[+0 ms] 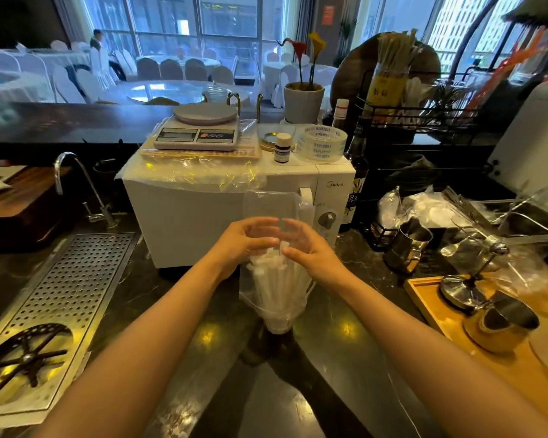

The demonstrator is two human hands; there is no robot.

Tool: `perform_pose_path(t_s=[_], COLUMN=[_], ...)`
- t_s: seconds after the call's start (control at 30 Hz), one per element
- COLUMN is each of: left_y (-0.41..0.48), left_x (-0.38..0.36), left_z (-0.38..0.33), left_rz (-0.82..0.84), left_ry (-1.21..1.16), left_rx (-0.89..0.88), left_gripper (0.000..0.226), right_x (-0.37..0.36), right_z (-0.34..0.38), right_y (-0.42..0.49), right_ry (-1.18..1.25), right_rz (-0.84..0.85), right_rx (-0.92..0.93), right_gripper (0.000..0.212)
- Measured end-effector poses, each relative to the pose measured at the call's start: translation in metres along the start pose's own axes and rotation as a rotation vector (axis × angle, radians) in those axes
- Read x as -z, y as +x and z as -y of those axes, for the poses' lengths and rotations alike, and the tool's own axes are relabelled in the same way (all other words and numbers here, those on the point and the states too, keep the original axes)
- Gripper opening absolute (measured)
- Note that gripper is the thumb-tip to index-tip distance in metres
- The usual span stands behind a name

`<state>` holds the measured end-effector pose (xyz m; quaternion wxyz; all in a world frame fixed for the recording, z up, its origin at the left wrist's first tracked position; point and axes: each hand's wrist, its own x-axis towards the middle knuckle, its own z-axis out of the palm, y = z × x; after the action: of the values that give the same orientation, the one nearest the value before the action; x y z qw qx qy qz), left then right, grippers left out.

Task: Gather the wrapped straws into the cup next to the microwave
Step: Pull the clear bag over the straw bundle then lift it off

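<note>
A clear plastic bag [274, 308] full of white wrapped straws [274, 279] stands upright on the dark counter, just in front of the white microwave [187, 216]. My left hand [244, 241] grips the bag's upper left side and my right hand [307, 248] grips its upper right side, fingers curled around the open top. The bag's loose top [269, 203] rises above my fingers. A cup holding tall straws [388, 86] stands in a black rack, right of and behind the microwave.
A kitchen scale [198, 129], small bottle [282, 147] and tape roll [323, 143] sit on the microwave. Perforated drain tray [67, 286] and faucet [76, 184] lie left. Steel pitchers [407, 245], a wooden tray [440, 314] and crumpled plastic crowd the right.
</note>
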<state>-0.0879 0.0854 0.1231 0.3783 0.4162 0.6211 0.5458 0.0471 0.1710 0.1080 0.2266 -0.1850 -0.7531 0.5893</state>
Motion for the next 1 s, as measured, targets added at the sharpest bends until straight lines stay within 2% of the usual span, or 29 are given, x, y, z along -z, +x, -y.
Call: perform_pose_path(t_s=[0.2,0.43,0.7,0.9,1.0], left_y=[0.001,0.004,0.011,0.019,0.025], left_x=[0.000,0.001,0.002,-0.005,-0.012], left_z=[-0.005,-0.021,-0.065,-0.104,-0.118], left_rz=[-0.031,-0.038,-0.036,-0.052,-0.054], left_ry=[0.022,0.070,0.111,0.126,0.114], left_rx=[-0.007,-0.050,-0.139,-0.236,-0.278], left_gripper=[0.037,0.018,0.024,0.016,0.021], right_x=[0.006,0.012,0.029,0.048,0.060], right_z=[0.007,0.025,0.060,0.090,0.104], right_y=[0.000,0.002,0.006,0.011,0.012], right_ry=[-0.021,-0.033,0.019,0.042,0.069], right_rz=[-0.016,-0.076,-0.151,-0.266,-0.339], right_rx=[-0.008,0.005,0.055,0.116,0.147], right_gripper=[0.047,0.038,0.034,0.029,0.031])
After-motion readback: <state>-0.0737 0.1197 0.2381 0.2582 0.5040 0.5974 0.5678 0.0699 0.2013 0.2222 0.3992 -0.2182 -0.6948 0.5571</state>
